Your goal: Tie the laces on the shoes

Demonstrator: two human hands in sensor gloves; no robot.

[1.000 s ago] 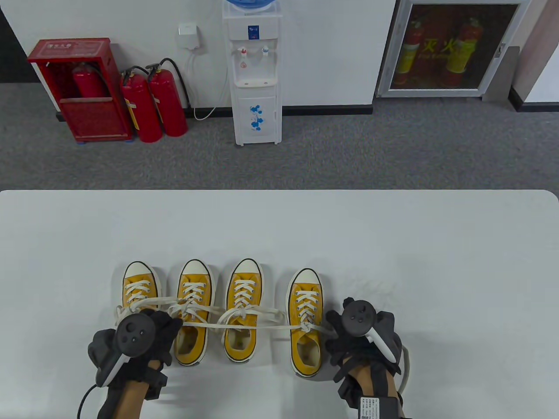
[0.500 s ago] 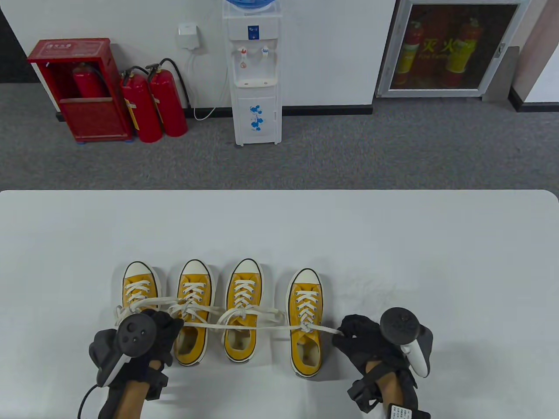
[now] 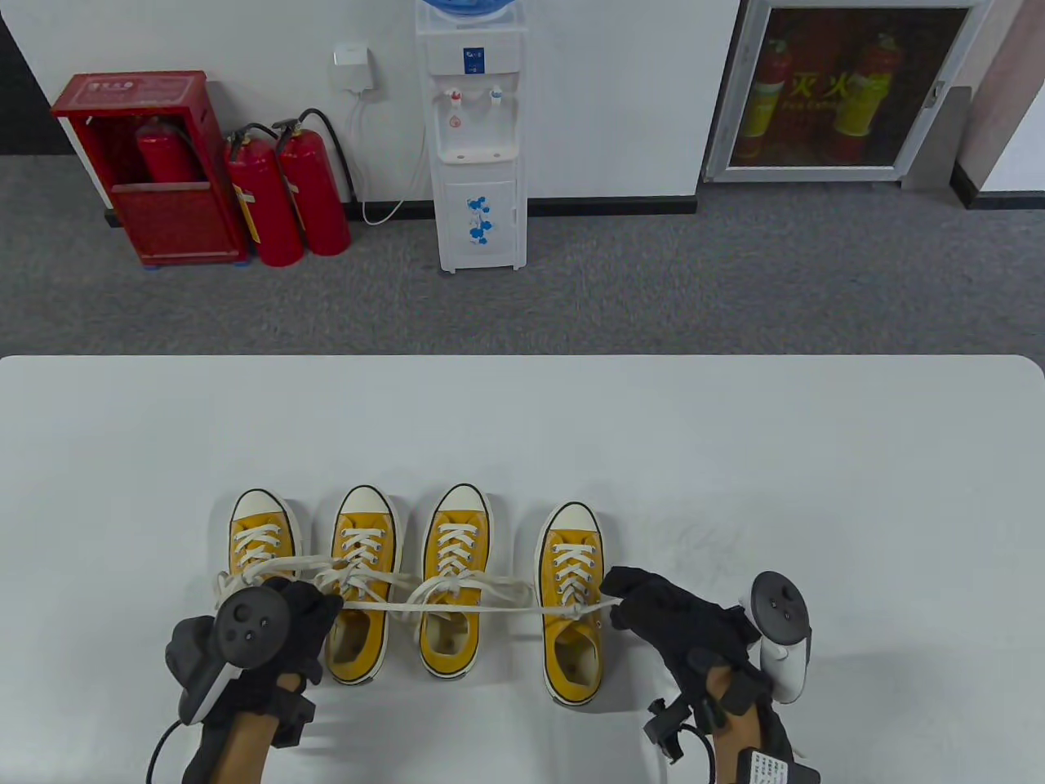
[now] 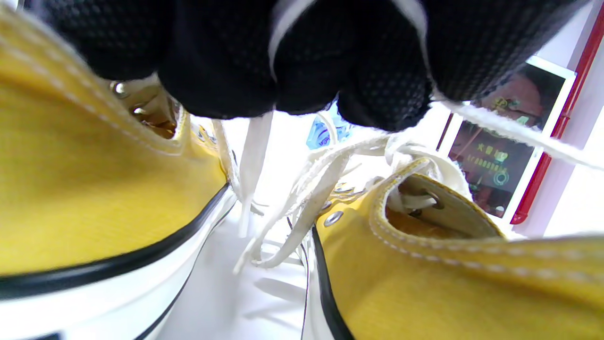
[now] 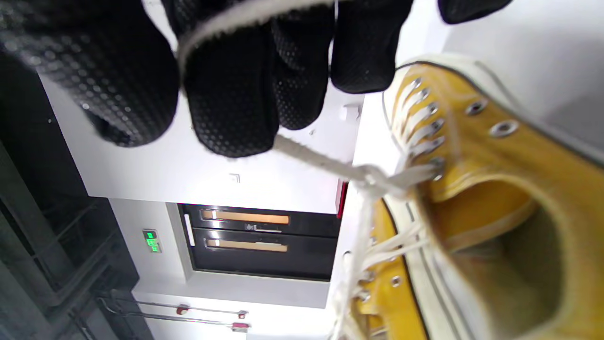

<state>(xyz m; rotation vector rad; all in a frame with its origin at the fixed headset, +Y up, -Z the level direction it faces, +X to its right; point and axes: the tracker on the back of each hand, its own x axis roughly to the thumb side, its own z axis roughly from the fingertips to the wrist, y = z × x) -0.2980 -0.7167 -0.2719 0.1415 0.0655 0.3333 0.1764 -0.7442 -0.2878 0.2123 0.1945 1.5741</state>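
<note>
Nearest to the person, the left hand sat over the heel part of the leftmost shoe, with its fingers curled tight around a white lace; in the left wrist view the lace passed between the black glove fingers. The right hand was just beside the rightmost shoe, on its right side, and its fingers pinched the other end of the lace. The lace ran stretched from the left hand across the two middle shoes to the knot on the rightmost shoe, and from there a short way to the right hand. In the right wrist view the knot sat at the top eyelets of this shoe, at the front of its opening.

The four yellow shoes stood in a row on the white table, near its front edge, toes pointing away from the person. The second shoe and the third shoe had loose lace loops lying over them.

Farther away, behind the table, was grey carpet, then a white wall with a water dispenser, two red fire extinguishers and a red cabinet.
</note>
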